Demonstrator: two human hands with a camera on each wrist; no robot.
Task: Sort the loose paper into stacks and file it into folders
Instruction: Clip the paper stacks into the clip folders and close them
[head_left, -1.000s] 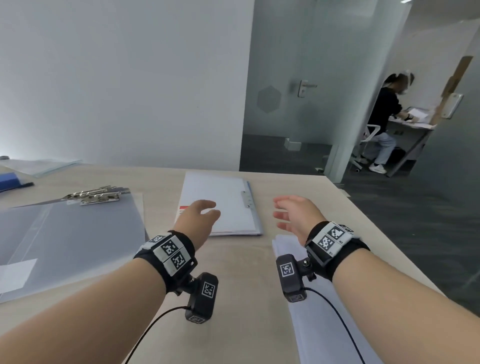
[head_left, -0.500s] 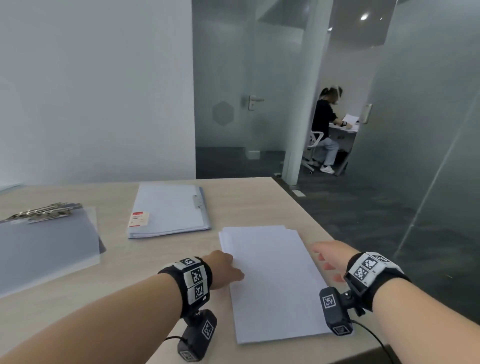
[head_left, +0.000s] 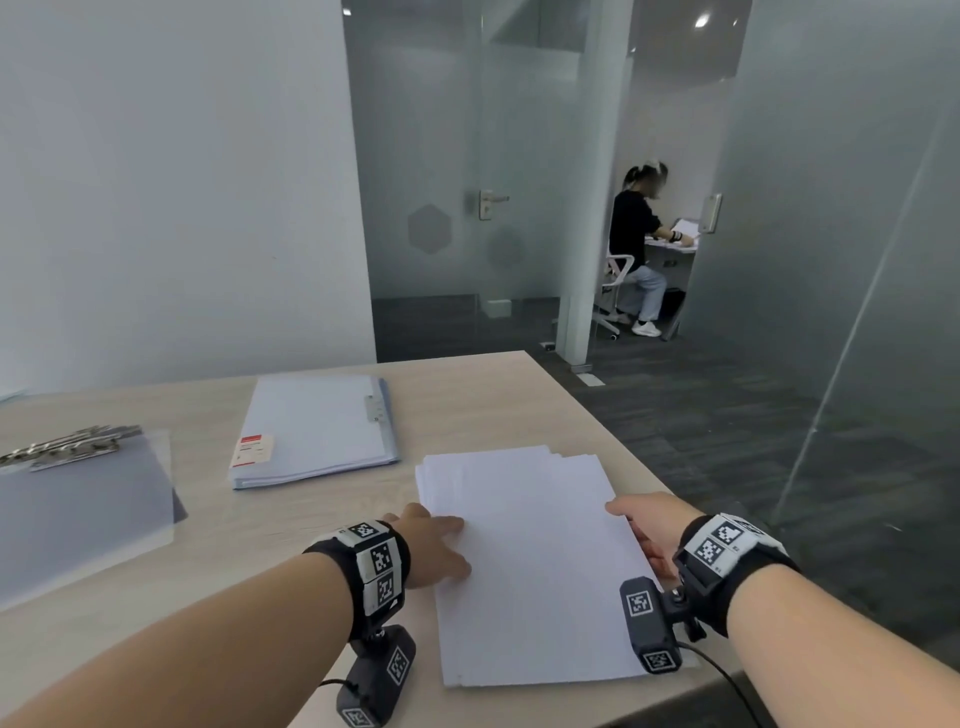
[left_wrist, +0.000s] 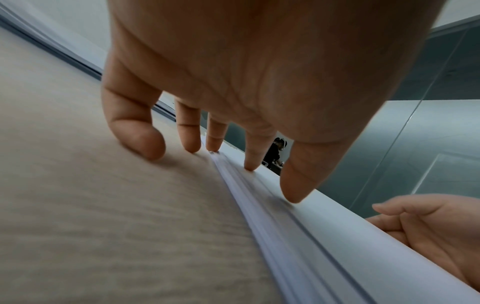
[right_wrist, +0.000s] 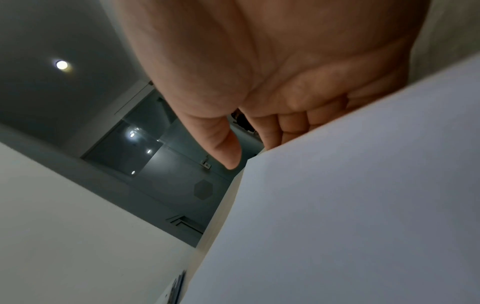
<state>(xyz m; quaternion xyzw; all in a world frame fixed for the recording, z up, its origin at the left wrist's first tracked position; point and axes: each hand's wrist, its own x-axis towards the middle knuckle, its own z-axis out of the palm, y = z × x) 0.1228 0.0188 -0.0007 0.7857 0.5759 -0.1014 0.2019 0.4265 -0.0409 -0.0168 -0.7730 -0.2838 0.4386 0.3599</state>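
Note:
A stack of loose white paper (head_left: 524, 566) lies slightly fanned near the table's right front corner. My left hand (head_left: 436, 545) rests on the stack's left edge. In the left wrist view its straight fingertips (left_wrist: 293, 195) press on the paper (left_wrist: 324, 236) and on the table beside it. My right hand (head_left: 641, 525) is at the stack's right edge, thumb over the top sheet. In the right wrist view its fingers (right_wrist: 293, 121) curl behind the paper's edge (right_wrist: 337, 226), tips hidden. A filled blue folder (head_left: 317, 431) lies shut behind the stack.
Grey translucent folders (head_left: 78, 514) with metal clips (head_left: 67, 447) lie at the left of the wooden table (head_left: 493, 395). The table's right edge runs just beyond my right hand. Past it are dark floor, glass walls, and a seated person (head_left: 636, 244) far back.
Both hands drew back from near the blue folder to the paper stack. The left now lies on its left edge and the right has closed in on its right edge.

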